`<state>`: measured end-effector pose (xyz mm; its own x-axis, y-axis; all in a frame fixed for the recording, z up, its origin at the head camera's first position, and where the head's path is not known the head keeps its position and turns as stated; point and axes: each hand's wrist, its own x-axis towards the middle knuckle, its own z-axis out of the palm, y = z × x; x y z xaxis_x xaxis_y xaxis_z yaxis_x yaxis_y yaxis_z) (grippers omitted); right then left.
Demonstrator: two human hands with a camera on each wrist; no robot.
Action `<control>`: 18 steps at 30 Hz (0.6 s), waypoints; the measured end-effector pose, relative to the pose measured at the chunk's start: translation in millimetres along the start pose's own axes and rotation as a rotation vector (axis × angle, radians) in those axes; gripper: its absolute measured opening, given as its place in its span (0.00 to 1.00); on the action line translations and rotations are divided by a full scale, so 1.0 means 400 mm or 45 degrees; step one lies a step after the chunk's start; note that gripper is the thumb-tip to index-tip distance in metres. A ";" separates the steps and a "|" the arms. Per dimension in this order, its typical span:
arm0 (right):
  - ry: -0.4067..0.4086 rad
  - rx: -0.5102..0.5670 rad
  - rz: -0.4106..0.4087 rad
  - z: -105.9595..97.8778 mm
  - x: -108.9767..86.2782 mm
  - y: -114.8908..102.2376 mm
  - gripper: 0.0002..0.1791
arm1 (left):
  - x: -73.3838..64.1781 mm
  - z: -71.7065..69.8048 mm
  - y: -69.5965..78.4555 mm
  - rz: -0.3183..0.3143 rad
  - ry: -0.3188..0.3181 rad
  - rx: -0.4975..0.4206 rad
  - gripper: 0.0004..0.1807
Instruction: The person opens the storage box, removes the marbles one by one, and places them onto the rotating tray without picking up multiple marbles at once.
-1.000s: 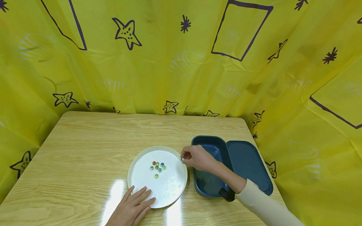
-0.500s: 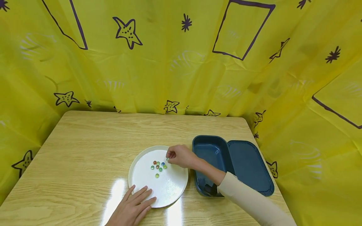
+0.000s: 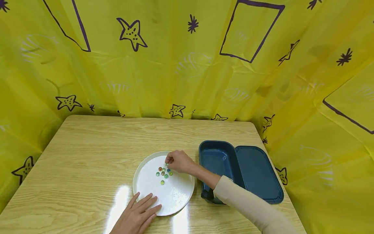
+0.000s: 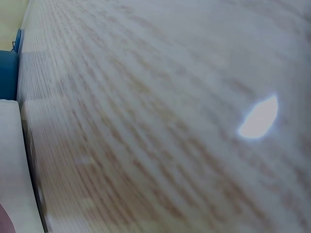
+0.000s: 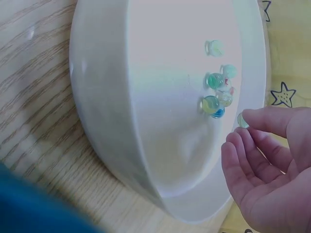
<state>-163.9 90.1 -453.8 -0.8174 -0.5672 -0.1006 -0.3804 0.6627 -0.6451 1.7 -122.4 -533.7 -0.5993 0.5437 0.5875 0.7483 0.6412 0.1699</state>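
Note:
My right hand (image 3: 181,162) pinches a pale green glass marble (image 5: 242,120) between thumb and finger, just over the far right part of a round white plate (image 3: 175,198). Close below those fingertips, several glass marbles lie clustered on the plate, among them a blue marble (image 3: 168,170), an orange-red marble (image 3: 160,169) and a green marble (image 3: 166,176). A yellow-green marble (image 3: 162,182) sits a little nearer, apart from the group. At the plate's near left rim rests my left hand (image 3: 135,213), fingers spread and fairly straight, holding nothing.
Right of the plate stands a dark blue rectangular container (image 3: 219,159), partly hidden under my right forearm. Its flat dark blue lid (image 3: 257,172) lies beside it, further right. A yellow patterned curtain (image 3: 163,71) surrounds the wooden table (image 3: 96,146).
My right hand has moved left with the marble, from beside the container across the plate's right rim to the marble cluster. My left hand stays put.

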 end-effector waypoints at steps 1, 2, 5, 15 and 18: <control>0.004 -0.001 0.008 0.003 0.003 0.000 0.05 | 0.000 0.000 0.000 -0.001 0.002 -0.004 0.26; 0.009 -0.001 0.019 0.006 0.005 -0.001 0.05 | 0.000 0.001 0.000 -0.002 0.003 -0.006 0.26; 0.017 0.001 0.042 0.012 0.009 -0.005 0.05 | 0.000 0.002 -0.001 -0.007 0.006 -0.007 0.25; -0.006 -0.018 0.093 0.024 0.014 -0.009 0.05 | -0.002 -0.001 0.001 -0.023 -0.012 0.002 0.27; -0.009 -0.014 0.102 0.028 0.014 -0.007 0.04 | -0.002 -0.001 0.001 -0.024 -0.017 0.000 0.26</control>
<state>-162.5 79.6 -460.8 -0.8424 -0.5155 -0.1570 -0.3185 0.7113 -0.6265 2.5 -122.7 -533.7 -0.6173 0.5387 0.5734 0.7368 0.6515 0.1811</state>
